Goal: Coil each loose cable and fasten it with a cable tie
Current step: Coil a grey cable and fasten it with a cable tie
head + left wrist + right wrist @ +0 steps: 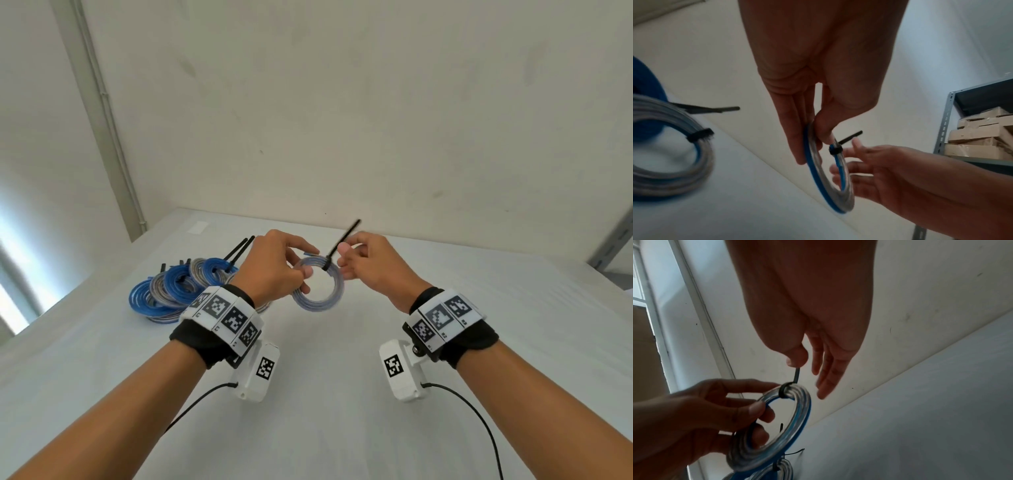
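One blue-and-clear coiled cable (318, 291) with one black cable tie (337, 251) is held up; the piled coils (171, 291) overlap, so their count is unclear.

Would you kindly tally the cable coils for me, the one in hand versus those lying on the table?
Coil held in left hand, right hand pinching its cable tie: 1
Coils in pile on table: at least 5; the wrist hides part
Total: at least 6

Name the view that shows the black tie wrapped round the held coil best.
Right wrist: the cable tie loops the coil unobstructed, tail in the right hand. The head view shows it small; the left wrist view blurs it.
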